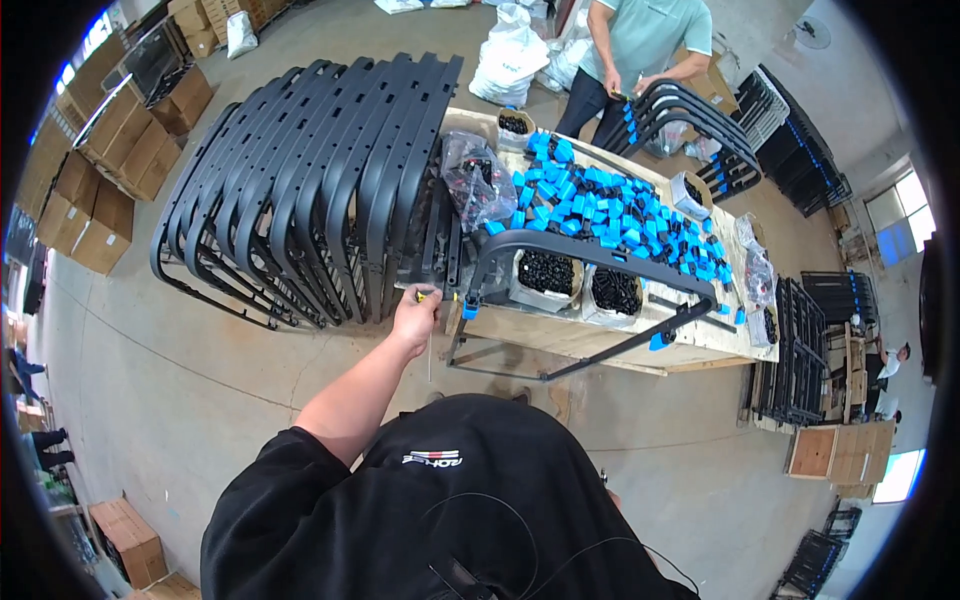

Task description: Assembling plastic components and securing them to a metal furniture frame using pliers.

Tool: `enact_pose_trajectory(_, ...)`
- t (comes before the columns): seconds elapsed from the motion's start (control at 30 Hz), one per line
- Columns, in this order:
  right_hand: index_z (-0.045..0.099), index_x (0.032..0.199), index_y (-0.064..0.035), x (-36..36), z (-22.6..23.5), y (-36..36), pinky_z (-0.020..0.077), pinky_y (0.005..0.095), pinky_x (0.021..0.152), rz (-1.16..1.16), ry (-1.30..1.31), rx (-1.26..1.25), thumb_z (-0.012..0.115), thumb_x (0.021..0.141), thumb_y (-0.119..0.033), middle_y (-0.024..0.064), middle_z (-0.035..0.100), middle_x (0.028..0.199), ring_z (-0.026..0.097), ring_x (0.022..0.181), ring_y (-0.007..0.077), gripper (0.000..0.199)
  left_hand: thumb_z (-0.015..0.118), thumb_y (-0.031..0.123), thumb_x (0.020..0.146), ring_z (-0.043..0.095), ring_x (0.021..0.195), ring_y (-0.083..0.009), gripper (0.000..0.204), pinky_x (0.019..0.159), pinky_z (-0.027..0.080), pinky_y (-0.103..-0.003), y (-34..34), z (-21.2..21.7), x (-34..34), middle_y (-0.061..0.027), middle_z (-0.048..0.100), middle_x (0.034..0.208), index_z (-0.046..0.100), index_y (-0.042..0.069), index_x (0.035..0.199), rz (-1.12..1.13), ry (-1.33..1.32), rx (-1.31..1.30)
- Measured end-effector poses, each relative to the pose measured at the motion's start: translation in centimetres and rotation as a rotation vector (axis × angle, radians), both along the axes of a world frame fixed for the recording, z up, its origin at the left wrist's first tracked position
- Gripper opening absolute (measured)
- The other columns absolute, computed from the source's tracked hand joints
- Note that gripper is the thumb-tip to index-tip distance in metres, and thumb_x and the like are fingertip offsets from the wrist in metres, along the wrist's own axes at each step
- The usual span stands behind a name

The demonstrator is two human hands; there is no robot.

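Left hand: the left hand [416,318] is closed around a yellow-handled screwdriver [428,297], held at the near left corner of the wooden table [560,335].
Right hand: out of sight, so its grip cannot be told.
Frame: a black curved frame [590,262] lies along the table's near edge, with a blue cap [469,308] on its end just beside the hand.
Table top: blue caps [610,205] are heaped across the middle; bags of black screws [546,272] sit at the near edge.
Left of the table: stacked black frames [320,180] stand on the floor.
Far end: another person [640,50] handles black frames.
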State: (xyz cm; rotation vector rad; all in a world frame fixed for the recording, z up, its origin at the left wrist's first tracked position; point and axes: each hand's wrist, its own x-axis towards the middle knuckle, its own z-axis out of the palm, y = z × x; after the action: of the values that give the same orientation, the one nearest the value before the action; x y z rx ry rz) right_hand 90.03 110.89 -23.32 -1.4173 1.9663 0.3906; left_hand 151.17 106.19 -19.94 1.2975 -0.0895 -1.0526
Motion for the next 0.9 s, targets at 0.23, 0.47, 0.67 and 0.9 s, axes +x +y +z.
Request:
enact_pose_trajectory(0.23,0.065,0.095,-0.0019,2.1,3.5,-0.3,0.05,0.0357,0.056,-0.3,-0.183,-0.056,0.071,0.084,-0.021,0.007,0.065,0.072,0.063,0.06,0.0194,0.022,0.065,0.013,0.097,0.05,0.06,-0.0078,0.018,0.048,0.038,-0.023,-0.8,-0.9,0.6,-0.0003,0.056,0.078,0.053,0.011,0.111,-0.037,0.029,-0.001)
enact_pose_trajectory(0.47,0.064,0.089,-0.0041,5.9,4.3,-1.8,0.0458,0.0323,0.051,-0.287,-0.312,-0.133,0.072,0.085,-0.017,0.0026,0.06,0.067,0.057,0.055,0.0144,0.016,0.065,0.009,0.093,0.053,0.08,-0.0103,0.021,0.073,0.043,-0.027,-0.6,-1.5,2.9,0.0,0.057,0.088,0.056,0.012,0.112,-0.281,-0.254,-0.036)
enact_pose_trajectory(0.67,0.061,0.079,-0.0018,9.9,4.7,-5.8,0.0469,0.0359,0.056,-0.015,-0.228,-0.137,0.075,0.085,-0.028,0.0064,0.062,0.066,0.056,0.057,0.0166,0.03,0.06,0.02,0.101,0.047,0.057,-0.0095,0.027,0.05,0.043,-0.03,-2.3,1.0,0.8,-0.0021,0.055,0.077,0.051,0.011,0.124,-0.195,-0.074,0.24)
enact_pose_trajectory(0.9,0.058,0.087,0.0001,24.6,10.4,-11.2,0.048,0.0302,0.054,0.223,-0.84,-0.101,0.071,0.092,-0.022,0.0066,0.064,0.069,0.062,0.061,0.0123,0.027,0.055,0.021,0.104,0.041,0.056,-0.0079,0.015,0.048,0.033,-0.027,-1.7,-1.8,0.9,0.0022,0.052,0.076,0.059,0.012,0.115,-0.267,-0.463,0.3)
